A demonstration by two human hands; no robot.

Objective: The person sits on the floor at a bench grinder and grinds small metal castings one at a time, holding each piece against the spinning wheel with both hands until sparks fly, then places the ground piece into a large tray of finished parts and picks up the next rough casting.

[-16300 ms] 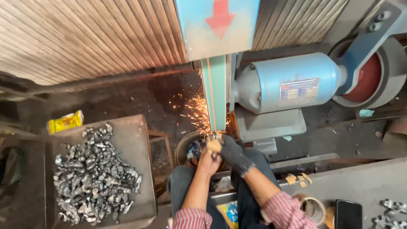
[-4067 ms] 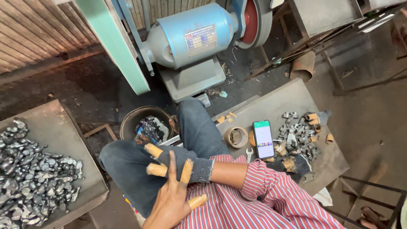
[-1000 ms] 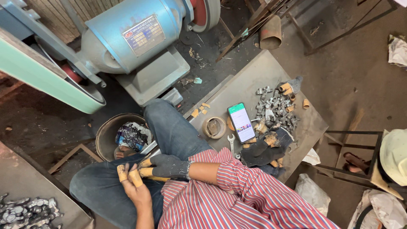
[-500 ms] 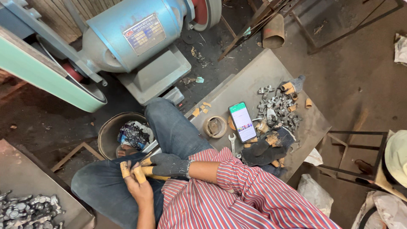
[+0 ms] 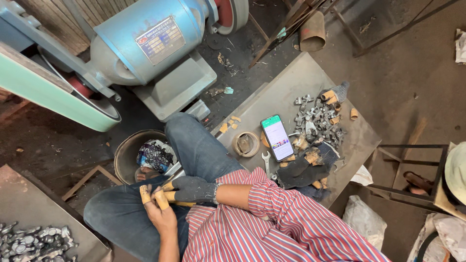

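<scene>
I sit with both hands in my lap on blue jeans [image 5: 204, 150]. My right hand [image 5: 191, 189] wears a dark knit glove with tan tape on its fingertips and reaches across from a red striped sleeve [image 5: 272, 213]. My left hand [image 5: 158, 208] is bare, with tan tape wrapped on its fingers. It curls around the taped fingertips of the right glove. The right fingers lie straight and hold nothing.
A blue motor grinder [image 5: 145, 43] with a green belt guard [image 5: 48, 92] stands ahead. A bucket [image 5: 127, 157] holding patterned cloth sits by my knee. The metal table [image 5: 359, 140] carries a phone [image 5: 276, 137], a tape roll [image 5: 246, 144], a wrench [image 5: 266, 162], spare gloves [image 5: 306, 170] and small metal parts [image 5: 315, 119]. Several more metal parts [image 5: 29, 240] lie on a tray at bottom left.
Seconds ago my left hand was spread open above the glove; it now rests curled on the glove's fingertips. Over the last second both hands barely moved.
</scene>
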